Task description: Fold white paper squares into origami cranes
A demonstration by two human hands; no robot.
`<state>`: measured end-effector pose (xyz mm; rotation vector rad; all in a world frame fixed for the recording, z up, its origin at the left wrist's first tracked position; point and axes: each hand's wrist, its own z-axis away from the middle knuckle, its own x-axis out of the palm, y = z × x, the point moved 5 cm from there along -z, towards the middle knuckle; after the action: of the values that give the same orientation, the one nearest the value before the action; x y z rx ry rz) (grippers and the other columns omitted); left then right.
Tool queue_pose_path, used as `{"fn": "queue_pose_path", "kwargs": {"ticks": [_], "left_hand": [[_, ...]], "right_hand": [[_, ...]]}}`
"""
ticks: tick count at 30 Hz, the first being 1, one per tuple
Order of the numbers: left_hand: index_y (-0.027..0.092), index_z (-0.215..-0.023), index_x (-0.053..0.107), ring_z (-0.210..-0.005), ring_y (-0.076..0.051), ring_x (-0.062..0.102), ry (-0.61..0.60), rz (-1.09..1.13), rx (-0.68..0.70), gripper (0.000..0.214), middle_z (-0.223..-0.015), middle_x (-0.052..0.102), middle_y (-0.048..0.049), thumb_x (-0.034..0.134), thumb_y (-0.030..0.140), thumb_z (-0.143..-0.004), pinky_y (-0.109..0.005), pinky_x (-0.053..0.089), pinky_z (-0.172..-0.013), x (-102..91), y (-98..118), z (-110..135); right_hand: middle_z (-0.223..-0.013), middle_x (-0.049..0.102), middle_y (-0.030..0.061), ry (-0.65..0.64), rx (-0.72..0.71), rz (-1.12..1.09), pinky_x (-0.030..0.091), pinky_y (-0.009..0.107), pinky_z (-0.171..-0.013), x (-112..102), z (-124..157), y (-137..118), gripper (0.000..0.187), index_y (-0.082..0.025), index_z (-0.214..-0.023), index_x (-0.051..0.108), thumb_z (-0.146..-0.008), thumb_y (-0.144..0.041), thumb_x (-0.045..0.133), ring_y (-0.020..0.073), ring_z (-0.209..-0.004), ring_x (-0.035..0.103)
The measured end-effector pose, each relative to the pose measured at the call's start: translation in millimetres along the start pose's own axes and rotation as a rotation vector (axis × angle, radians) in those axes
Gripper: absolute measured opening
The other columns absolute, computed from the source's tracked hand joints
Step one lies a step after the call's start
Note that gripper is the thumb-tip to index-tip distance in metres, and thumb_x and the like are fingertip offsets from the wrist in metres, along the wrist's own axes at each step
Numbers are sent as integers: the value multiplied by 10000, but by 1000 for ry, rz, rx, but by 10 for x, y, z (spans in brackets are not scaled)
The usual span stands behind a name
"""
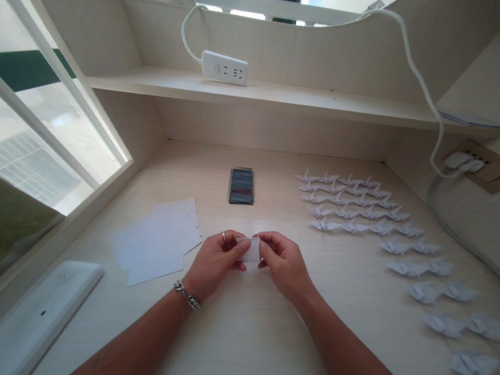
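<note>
White paper, folded down to a small piece, is up between our hands, nearer us than the phone and slightly to its right. Our left hand is nearly closed, thumb and fingers pinching the paper's left side; our right hand pinches the right side the same way, fingers curled beneath. We judge the step in hand to be lining up or pressing a fold, though the crease itself is too small to tell. The move calls for matched edges, one side held steady and light thumb pressure.

For room, the desk is bare between the phone and our hands, and again nearer us, between our forearms. Loose sheets lie left of the phone and nearer us, just beside our left hand, so we have less slack there. Rows of birds stand right of the phone, running towards us beyond our right forearm; a wide elbow swing could knock the nearest. The shelf overhangs well behind the phone, clear of our fingers.
</note>
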<state>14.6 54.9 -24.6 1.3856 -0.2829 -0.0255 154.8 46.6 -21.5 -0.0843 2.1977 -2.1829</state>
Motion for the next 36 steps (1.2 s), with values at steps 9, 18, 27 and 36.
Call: {"fn": "queue_pose_path", "kwargs": {"ticks": [9,18,27,36], "left_hand": [[160,-905,509,-583,-103,593,139,-118,51,397,-681,616,26,764,354,-670,-203,516,-495,-51,28,-22],[145,-858,587,-823,-158,665,-68,-328,250,225,-957,661,-65,668,341,-784,-304,573,-761,75,123,70],[171,-906,653,-1062,-209,606,7,-616,457,142,-1099,626,-98,636,238,-782,-324,587,-809,96,189,117],[173,-857,659,-1039,-201,624,88,-596,461,85,-1201,582,-107,611,223,-808,-308,584,-802,79,210,139]], "right_hand": [[-822,685,51,12,-158,173,534,284,-661,-25,38,-75,231,-163,-992,661,-784,-258,623,171,-750,645],[-748,671,30,177,-192,241,549,285,-609,-43,79,-127,151,-167,-881,667,-754,-207,595,162,-654,636],[-758,657,14,197,-157,163,553,288,-638,-48,66,-62,100,-188,-825,637,-742,-192,582,170,-711,642],[-771,647,11,185,13,-17,509,245,-517,-31,21,12,229,-190,-933,583,-713,-240,624,164,-662,652]]}}
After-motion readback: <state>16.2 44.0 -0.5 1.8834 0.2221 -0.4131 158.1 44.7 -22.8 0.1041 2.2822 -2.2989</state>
